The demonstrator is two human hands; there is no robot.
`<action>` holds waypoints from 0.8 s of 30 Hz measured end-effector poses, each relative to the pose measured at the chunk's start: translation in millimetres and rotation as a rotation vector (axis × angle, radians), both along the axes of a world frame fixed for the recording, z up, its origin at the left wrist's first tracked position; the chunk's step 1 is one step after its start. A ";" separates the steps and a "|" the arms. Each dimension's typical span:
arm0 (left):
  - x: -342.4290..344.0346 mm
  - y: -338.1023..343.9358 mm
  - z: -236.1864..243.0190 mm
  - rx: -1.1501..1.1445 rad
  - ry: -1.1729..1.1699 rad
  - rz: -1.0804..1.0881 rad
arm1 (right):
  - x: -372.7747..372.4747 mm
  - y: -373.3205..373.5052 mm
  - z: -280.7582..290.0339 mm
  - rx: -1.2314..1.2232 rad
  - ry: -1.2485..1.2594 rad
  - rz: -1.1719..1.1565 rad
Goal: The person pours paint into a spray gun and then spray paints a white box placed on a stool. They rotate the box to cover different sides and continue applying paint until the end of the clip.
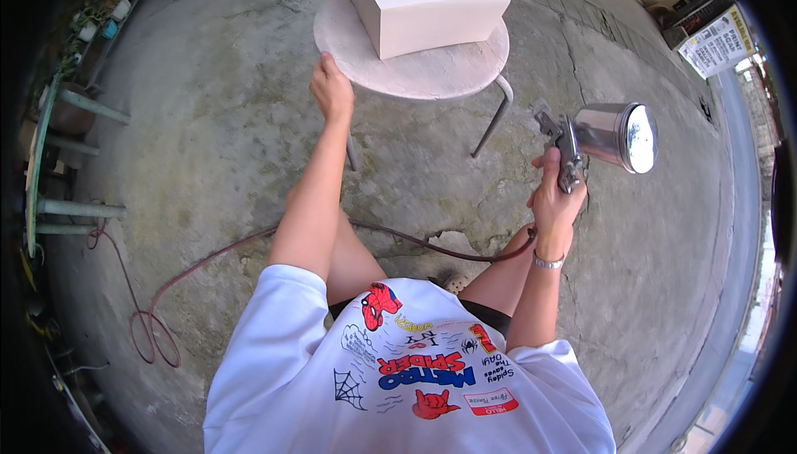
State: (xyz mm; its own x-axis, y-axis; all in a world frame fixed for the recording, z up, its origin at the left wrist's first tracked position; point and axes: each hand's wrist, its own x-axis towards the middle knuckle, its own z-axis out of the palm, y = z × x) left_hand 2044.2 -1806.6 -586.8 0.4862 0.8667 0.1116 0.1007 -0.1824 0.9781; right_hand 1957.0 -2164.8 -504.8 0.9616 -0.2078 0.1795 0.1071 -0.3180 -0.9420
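Note:
My right hand point(554, 209) is wrapped round the handle of a spray gun point(567, 155), out to the right of the stool. A shiny metal paint cup point(614, 134) sticks out sideways from the gun, and a dark red air hose point(448, 252) runs from its lower end. At the near left edge of a round stool point(415, 79), my left hand point(332, 89) grips the rim; some of its fingers are hidden. On the stool seat rests a pale, off-white box-shaped piece point(444, 26), its far end cut off by the picture's top.
The hose crosses the cracked concrete floor point(224, 163) and loops at the left. Green table or bench legs point(83, 207) jut in from the left, below potted plants point(104, 10). A printed sign point(718, 43) stands at the far right.

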 end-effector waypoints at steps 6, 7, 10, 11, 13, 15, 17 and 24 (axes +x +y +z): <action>-7.3 -16.3 17.5 -0.070 0.022 -0.008 | -2.8 -0.1 -11.6 -0.123 -0.080 0.083; -7.4 -14.8 15.7 -0.058 0.009 0.000 | -1.9 -2.0 -5.8 -0.028 0.021 0.050; -10.1 -10.8 12.9 -0.035 0.001 -0.023 | 5.8 5.2 3.0 0.100 0.022 -0.055; -10.8 -10.3 12.1 -0.030 0.003 -0.037 | 6.6 1.3 3.2 0.050 0.017 -0.008; -10.9 -14.0 14.3 -0.022 0.013 -0.047 | 16.6 -10.6 0.7 -0.035 -0.006 0.008; -7.4 -7.5 6.0 0.044 0.029 -0.035 | 34.9 -21.2 0.1 -0.096 0.005 -0.030; -0.5 14.2 -18.6 0.167 0.059 0.006 | 58.1 -23.0 2.8 -0.105 -0.041 -0.112; -10.1 -2.6 -13.2 -0.069 -0.073 0.053 | 95.9 -17.8 -11.8 -0.132 -0.095 -0.231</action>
State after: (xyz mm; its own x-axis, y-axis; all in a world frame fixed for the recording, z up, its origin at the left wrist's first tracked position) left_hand 2034.1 -1809.2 -599.9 0.4318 0.8981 0.0840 0.0360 -0.1103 0.9932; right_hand 2052.9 -2182.5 -516.6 0.8689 -0.3883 0.3070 0.1037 -0.4636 -0.8799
